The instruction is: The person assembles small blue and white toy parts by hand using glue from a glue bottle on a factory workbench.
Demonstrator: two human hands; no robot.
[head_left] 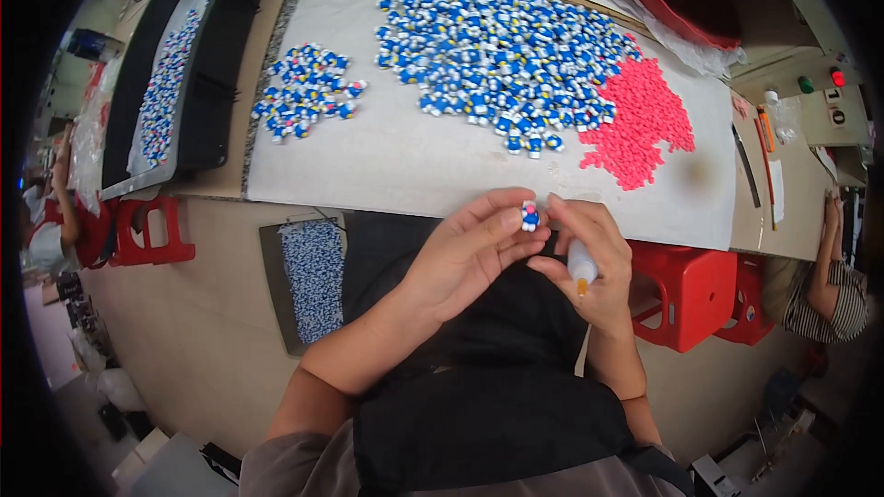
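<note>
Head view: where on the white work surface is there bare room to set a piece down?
Bare: the near strip of the white sheet, between the small blue pile and the pink pile, just beyond the left hand and right hand. Also the right end beyond the pink pile. Crowded: the far middle, under the large blue pile.

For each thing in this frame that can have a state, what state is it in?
Left hand: pinching a small blue-and-white figure.
Right hand: gripping a small white bottle, orange tip pointing down.
Large blue pile: loose on the table.
Small blue pile: set apart.
Pink pieces: heaped.
</note>
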